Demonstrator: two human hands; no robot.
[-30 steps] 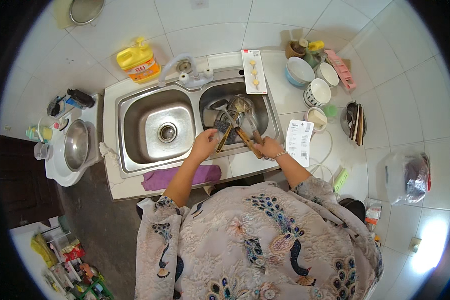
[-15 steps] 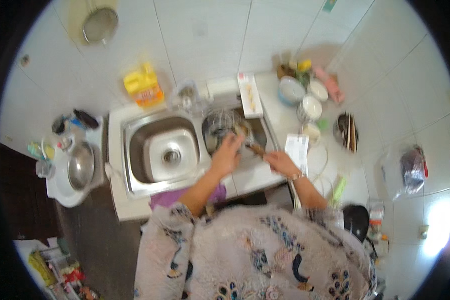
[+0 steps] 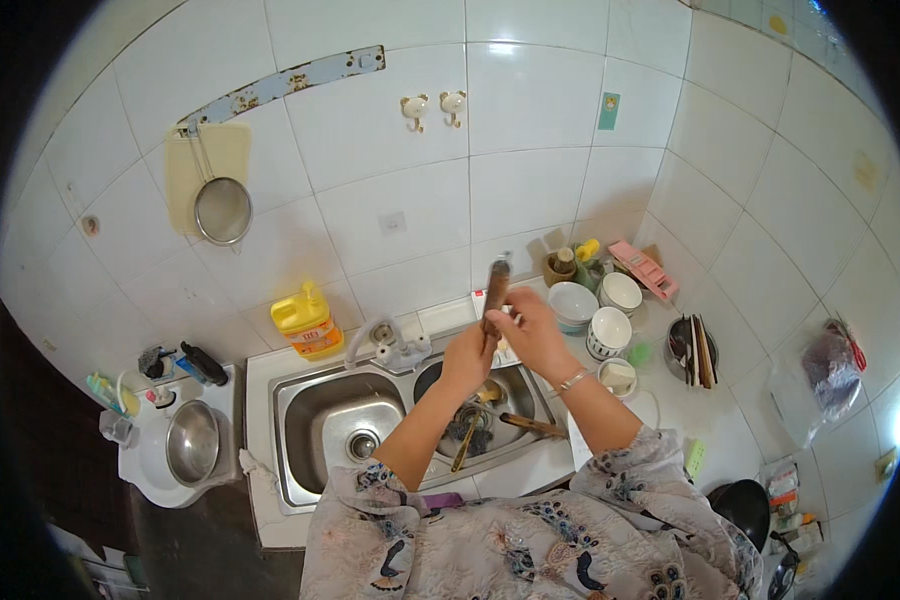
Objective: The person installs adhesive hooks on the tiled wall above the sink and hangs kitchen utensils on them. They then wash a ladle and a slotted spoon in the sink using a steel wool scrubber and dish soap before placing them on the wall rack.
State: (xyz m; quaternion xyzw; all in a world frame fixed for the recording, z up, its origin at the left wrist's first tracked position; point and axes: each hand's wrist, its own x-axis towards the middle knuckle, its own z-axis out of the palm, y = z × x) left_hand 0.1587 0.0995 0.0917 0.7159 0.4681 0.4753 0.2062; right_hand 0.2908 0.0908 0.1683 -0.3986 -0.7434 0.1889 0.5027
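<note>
The yellow jug [image 3: 295,314] bears an orange-red label [image 3: 317,339] printed with large pale characters, its finer lines too small to read. On the wall tiles [image 3: 530,100], a green sticker [image 3: 609,111] shows a small pale figure; any lettering on it is illegible.

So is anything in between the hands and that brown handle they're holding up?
Nothing I can see: the left hand and right hand are both right on the brown handle.
</note>
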